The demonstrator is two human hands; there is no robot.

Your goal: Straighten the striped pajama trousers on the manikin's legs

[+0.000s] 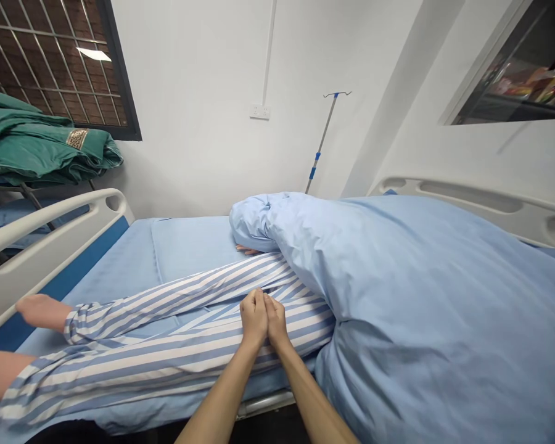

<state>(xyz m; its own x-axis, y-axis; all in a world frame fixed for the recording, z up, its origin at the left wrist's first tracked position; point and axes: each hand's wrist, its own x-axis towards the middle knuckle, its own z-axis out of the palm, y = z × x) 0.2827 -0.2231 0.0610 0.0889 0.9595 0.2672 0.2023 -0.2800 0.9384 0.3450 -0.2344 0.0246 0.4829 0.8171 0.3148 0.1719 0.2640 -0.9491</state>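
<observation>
My left hand and my right hand are side by side, thumbs touching, above the upper legs of a figure lying on the bed. Both are closed, fingers curled down on the blue-and-white striped trousers, whose folds run toward my fists. The fingertips are hidden. The figure's bare feet point left, and part of its hand shows beyond the legs. A light blue quilt covers the upper body on the right, its bunched edge just right of my hands.
The bed has a pale footboard at left and a headboard at right. An IV pole stands by the far wall near a socket. Folded green bedding lies under a barred window. A metal bed rail runs along the near side.
</observation>
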